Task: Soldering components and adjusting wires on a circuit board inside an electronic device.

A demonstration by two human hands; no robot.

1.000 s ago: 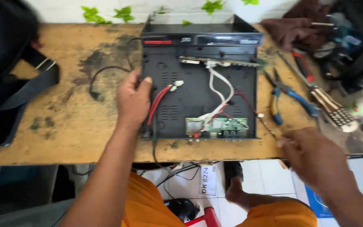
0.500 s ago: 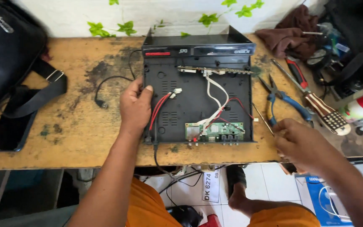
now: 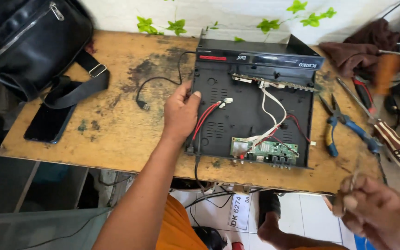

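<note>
Open black casing, long axis across bench: left hand spread on its left wall (nearer); right hand blurred, grip unclear.

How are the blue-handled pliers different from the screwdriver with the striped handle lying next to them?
The pliers have two blue handles spread apart, jaws pointing away from the person; the screwdriver is one long straight shaft. The pliers' grips are plain blue, the screwdriver's handle striped dark and pale. The screwdriver looks longer. Both lie flat on the wooden table, right of the open black box.

The person is wearing orange clothing at the bottom of the frame, both forearms are showing bare, without sleeves
</note>
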